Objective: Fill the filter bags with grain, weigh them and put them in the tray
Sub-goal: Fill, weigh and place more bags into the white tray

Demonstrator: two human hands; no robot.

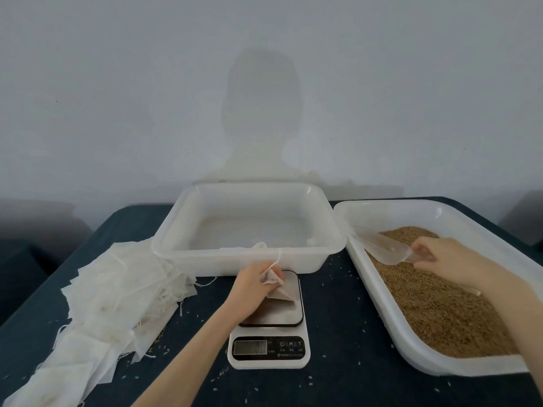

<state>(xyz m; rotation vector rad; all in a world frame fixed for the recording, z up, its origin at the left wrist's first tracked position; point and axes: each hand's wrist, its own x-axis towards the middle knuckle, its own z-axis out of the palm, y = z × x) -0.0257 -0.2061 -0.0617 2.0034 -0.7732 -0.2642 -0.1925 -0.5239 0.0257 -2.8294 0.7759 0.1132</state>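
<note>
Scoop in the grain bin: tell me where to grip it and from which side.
Grip the clear scoop by its short handle at the near right end, where the right hand pinches it. Come from the right: the bowl points left and away, low over the grain.

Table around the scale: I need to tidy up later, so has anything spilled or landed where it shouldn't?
Yes. Loose grains lie scattered on the dark table around the scale, outside the grain tray.

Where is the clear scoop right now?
The clear scoop is at right, held by the right hand above the grain in its tray.
</note>
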